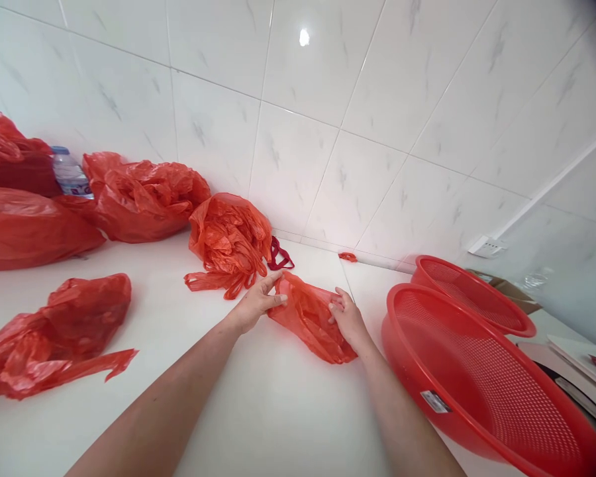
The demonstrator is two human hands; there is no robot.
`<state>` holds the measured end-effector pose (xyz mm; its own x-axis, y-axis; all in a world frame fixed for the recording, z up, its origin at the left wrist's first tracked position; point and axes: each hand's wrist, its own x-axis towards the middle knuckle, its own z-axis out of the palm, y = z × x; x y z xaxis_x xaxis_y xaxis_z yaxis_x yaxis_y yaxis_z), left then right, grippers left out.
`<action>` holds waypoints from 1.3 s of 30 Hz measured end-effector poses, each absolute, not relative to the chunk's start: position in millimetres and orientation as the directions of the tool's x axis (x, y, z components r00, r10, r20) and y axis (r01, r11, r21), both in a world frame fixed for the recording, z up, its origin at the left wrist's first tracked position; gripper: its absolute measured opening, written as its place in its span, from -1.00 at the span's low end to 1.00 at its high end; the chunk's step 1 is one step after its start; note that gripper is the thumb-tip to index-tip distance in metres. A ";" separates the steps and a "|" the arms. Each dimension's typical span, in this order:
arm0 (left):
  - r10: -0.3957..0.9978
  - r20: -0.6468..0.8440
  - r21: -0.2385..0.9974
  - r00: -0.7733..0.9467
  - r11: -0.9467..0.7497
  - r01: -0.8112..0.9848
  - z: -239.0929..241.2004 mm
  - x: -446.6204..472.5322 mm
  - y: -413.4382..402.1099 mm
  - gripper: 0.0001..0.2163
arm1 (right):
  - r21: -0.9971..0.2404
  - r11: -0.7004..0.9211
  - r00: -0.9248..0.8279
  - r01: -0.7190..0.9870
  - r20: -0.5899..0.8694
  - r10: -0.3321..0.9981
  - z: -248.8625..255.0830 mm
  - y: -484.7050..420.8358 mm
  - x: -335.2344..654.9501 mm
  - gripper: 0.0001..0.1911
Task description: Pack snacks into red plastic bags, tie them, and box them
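Note:
Between my two hands is a red plastic bag [312,318], spread and partly opened just above the white table. My left hand [259,299] pinches its upper left edge between thumb and fingers. At the bag's right side my right hand [346,317] grips the edge, with the fingers curled on the film. Just behind my left hand lies a bundle of crumpled red plastic bags [231,238], their handle loops spilling forward. A dark red strap [281,255] pokes out beside that bundle.
Two red perforated baskets [457,371] stand at the right. Full red bags [144,199] and a water bottle [69,172] line the wall at the left. A loose red bag [74,324] lies front left. A wall socket [487,247] sits on the tiled wall.

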<state>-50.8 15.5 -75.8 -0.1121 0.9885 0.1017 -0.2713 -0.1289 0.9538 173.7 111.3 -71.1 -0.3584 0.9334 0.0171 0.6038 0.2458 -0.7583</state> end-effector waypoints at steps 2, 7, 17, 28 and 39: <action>0.991 0.109 0.957 -0.080 -0.127 -0.260 -75.4 -50.4 14.6 -0.40 | -0.792 0.210 -0.340 0.573 0.003 0.940 -81.8 124.4 175.1 -0.45; 0.991 0.111 0.938 -0.074 -0.129 -0.322 -75.2 -51.8 13.9 -0.46 | -0.967 0.103 -0.351 0.231 0.016 0.936 -97.8 136.3 182.4 -0.59; 0.991 0.018 0.914 -0.134 -0.071 -0.399 -82.3 -52.5 18.4 -0.53 | -0.728 -0.280 -0.389 -0.626 -0.020 0.921 -96.8 148.0 206.2 -0.80; 0.982 -0.081 0.859 -0.172 -0.019 -0.512 -84.3 -60.4 22.1 -0.49 | -0.603 -0.286 -0.313 -0.745 -0.063 0.948 -95.3 146.7 222.0 -0.79; 0.976 -0.071 0.832 -0.205 -0.055 -0.552 -83.0 -59.4 20.0 -0.60 | -0.595 -0.287 -0.296 -0.751 -0.086 0.951 -99.1 146.5 223.1 -0.84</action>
<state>-59.4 20.0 -83.0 -0.2045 0.9763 -0.0713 -0.5525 -0.0550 0.8317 223.1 146.5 -99.1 -0.2956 0.9514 -0.0864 -0.7505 -0.2873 -0.5951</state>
